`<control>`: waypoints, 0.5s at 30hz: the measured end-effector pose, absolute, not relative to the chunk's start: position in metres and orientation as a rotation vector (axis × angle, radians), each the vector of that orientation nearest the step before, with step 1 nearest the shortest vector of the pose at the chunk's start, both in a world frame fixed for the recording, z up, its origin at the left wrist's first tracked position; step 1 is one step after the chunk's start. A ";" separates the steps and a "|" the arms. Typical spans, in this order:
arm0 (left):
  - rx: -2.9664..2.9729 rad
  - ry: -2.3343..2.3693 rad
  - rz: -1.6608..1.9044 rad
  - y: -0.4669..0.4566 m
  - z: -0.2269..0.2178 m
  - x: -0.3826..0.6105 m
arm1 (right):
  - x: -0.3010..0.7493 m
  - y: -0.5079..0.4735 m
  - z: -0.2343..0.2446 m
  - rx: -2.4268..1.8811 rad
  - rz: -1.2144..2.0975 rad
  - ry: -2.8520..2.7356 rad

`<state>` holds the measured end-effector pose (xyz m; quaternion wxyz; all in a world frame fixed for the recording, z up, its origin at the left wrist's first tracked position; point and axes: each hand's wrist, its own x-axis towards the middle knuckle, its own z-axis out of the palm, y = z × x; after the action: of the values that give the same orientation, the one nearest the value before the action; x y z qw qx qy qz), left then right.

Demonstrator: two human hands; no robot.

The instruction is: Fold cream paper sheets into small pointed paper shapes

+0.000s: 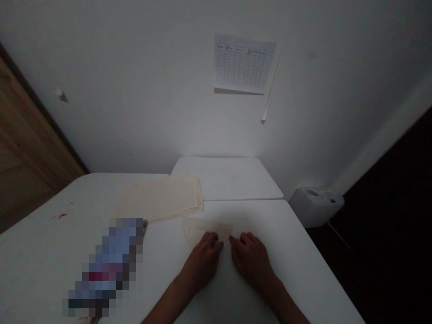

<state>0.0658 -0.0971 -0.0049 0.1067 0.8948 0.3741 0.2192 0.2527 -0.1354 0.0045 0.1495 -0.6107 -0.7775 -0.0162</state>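
A small folded cream paper piece (206, 227) lies on the white table (40, 252) right in front of me. My left hand (204, 261) rests palm down with its fingers flat on the near edge of that paper. My right hand (249, 256) lies flat beside it, fingertips touching the paper's right end. Neither hand grips anything. Just behind the paper sits a stack of cream sheets (162, 198).
A blurred-out oblong patch (108, 265) covers something on the table's left. A second white table (229, 177) adjoins at the back against the wall, which bears a printed chart (241, 63). A white plastic container (315, 204) stands on the dark floor right. Wooden door (23, 157) at left.
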 end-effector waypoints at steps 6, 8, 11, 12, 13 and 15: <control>2.657 1.101 0.653 -0.103 -0.006 0.059 | 0.252 -0.135 0.003 -1.753 -0.065 -2.244; 2.688 1.091 0.659 -0.103 -0.008 0.059 | 0.252 -0.135 0.002 -1.738 -0.083 -2.262; 2.730 1.078 0.637 -0.102 -0.012 0.058 | 0.250 -0.135 0.002 -1.702 -0.098 -2.318; 2.737 1.079 0.621 -0.102 -0.013 0.058 | 0.249 -0.135 0.003 -1.682 -0.093 -2.344; 2.741 1.084 0.607 -0.102 -0.014 0.058 | 0.248 -0.135 0.003 -1.655 -0.081 -2.372; 2.736 1.087 0.593 -0.102 -0.016 0.058 | 0.247 -0.135 0.005 -1.603 -0.050 -2.423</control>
<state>0.0575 -0.1023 -0.0156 0.0690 0.9089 0.3610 0.1971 0.2469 -0.1352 0.0054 0.1177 -0.5480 -0.8280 -0.0170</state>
